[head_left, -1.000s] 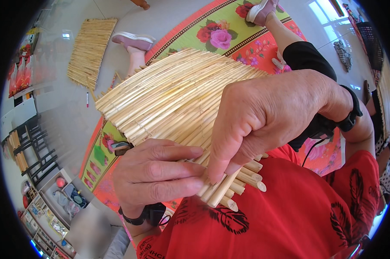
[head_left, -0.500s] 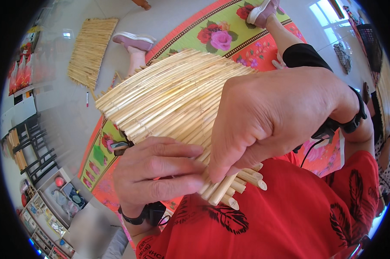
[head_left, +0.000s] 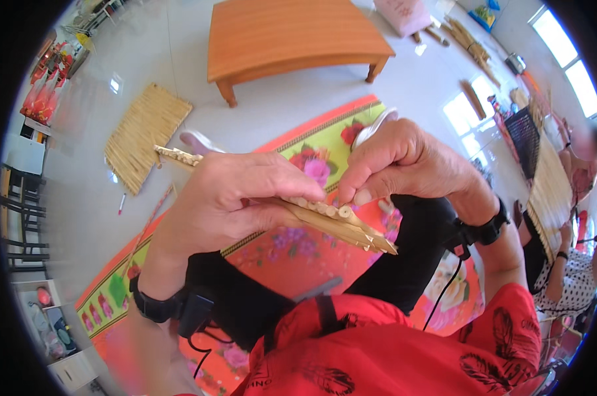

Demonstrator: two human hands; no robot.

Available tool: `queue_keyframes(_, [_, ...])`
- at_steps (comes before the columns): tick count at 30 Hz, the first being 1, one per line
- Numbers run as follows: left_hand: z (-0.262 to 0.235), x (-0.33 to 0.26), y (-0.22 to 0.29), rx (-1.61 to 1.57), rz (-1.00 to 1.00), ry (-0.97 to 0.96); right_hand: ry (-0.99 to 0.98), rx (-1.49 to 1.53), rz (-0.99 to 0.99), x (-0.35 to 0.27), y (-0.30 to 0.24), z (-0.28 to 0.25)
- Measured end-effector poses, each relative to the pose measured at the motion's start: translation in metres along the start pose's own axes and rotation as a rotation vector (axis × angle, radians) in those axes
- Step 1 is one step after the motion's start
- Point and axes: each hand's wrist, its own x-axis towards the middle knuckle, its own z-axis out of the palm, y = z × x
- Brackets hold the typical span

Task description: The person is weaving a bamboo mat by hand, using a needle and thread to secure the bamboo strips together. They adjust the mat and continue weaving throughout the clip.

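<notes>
A panel of straw-coloured reed stalks (head_left: pixel 341 230) is held up in front of me, turned nearly edge-on, so the row of cut round stalk ends shows. Its flat face is mostly hidden. My left hand (head_left: pixel 222 191) is closed on it, fingers across the top and thumb underneath. At the near right part of the edge, my right hand (head_left: pixel 410 162) has its thumb and index finger pinched together close to the stalk ends. Whatever lies between those fingertips is too small to make out.
Beneath me spreads a flowered floor mat (head_left: pixel 278 261). A second reed panel (head_left: pixel 146 135) lies at left by a marker pen (head_left: pixel 122 203). Ahead stands a low wooden table (head_left: pixel 298 33). At far right a person (head_left: pixel 569 277) sits by another reed panel (head_left: pixel 549 185).
The reed panel has tipped from face-up to nearly edge-on. My left hand now grips its edge, and my right hand has moved off the stalk ends' top into a pinch. The view has swung upward.
</notes>
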Motion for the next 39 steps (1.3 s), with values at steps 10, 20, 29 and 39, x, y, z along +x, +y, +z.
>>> queue_keyframes(10, [-0.001,0.039,-0.013,-0.249,-0.294,-0.080,0.211,-0.012,-0.010,-0.023,0.021,-0.017])
queue_keyframes(20, [0.003,0.049,-0.021,-0.186,-0.177,-0.097,0.221,-0.172,-0.028,-0.032,0.017,-0.020])
queue_keyframes(29, [0.005,0.054,-0.021,-0.185,-0.109,-0.126,0.160,-0.221,-0.101,-0.027,0.014,-0.025])
queue_keyframes(39, [0.007,0.051,-0.028,-0.148,0.012,-0.126,0.115,-0.220,-0.109,-0.021,0.013,-0.023])
